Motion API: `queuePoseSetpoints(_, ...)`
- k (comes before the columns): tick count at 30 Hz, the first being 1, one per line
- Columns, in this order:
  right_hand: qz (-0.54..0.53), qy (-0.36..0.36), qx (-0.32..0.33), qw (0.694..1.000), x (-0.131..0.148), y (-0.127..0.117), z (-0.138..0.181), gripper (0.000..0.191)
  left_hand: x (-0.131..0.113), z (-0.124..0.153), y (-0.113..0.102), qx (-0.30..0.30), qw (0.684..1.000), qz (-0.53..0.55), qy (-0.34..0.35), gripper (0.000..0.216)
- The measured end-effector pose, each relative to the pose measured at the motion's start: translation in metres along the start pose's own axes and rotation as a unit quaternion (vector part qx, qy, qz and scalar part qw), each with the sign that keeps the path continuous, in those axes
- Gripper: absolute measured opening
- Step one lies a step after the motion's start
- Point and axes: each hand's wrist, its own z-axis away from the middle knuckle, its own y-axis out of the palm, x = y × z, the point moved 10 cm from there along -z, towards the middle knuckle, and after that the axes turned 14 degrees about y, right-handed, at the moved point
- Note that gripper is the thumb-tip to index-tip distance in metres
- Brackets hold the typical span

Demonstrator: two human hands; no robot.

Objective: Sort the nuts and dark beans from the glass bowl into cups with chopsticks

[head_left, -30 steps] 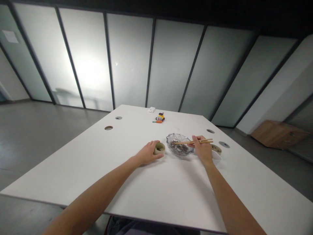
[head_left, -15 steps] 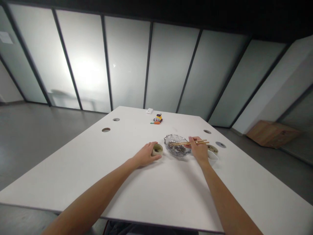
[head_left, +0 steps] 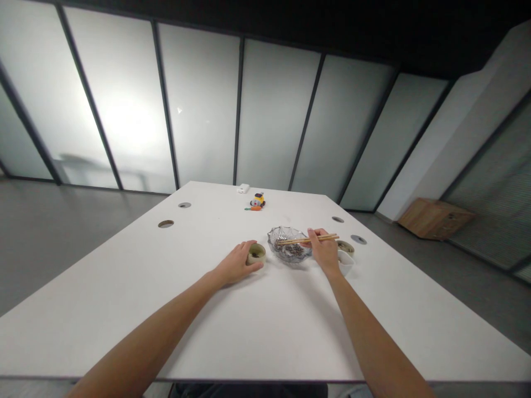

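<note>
My left hand (head_left: 238,264) is curled around the side of a small greenish cup (head_left: 256,254) standing on the white table (head_left: 257,320). Some dark bits lie at the bottom of that cup. In my right hand (head_left: 323,251) is a pair of wooden chopsticks (head_left: 302,240), their tips down in a clear scalloped glass bowl (head_left: 275,251). Small dark pieces, perhaps seeds, cover the bowl's bottom. Whether the tips pinch one is too small to tell. Partly behind my right hand are a white bowl (head_left: 346,263) and another round greenish dish (head_left: 345,247).
Toward the far edge lie a yellow toy vehicle (head_left: 258,199), an orange toy carrot (head_left: 255,208) and a small white box (head_left: 243,188). Round holes such as this one (head_left: 166,224) pierce the tabletop on both sides. A wooden cabinet (head_left: 433,218) stands on the floor at right.
The whole view has shifted, so everything on the table appears farther left. Both hands keep their holds, and the chopstick tips stay inside the glass bowl.
</note>
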Motion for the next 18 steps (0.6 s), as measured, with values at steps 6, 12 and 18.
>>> queuePoseSetpoints(6, 0.000, 0.000, -0.011, 1.000, -0.0028, -0.0031, -0.0019, 0.060, -0.0029, -0.0013, 0.0001, 0.004, 1.000, 0.002, -0.003, 0.057)
queuePoseSetpoints(12, -0.026, 0.023, -0.018, 0.999, -0.0085, -0.0065, -0.0058, 0.064, 0.0007, -0.0009, 0.0015, 0.003, 1.000, 0.000, -0.004, 0.059)
queuePoseSetpoints(18, -0.069, 0.023, 0.009, 0.997, -0.0068, -0.0017, -0.0036, 0.063, 0.0028, -0.0005, 0.0030, 0.005, 1.000, -0.002, -0.003, 0.061)
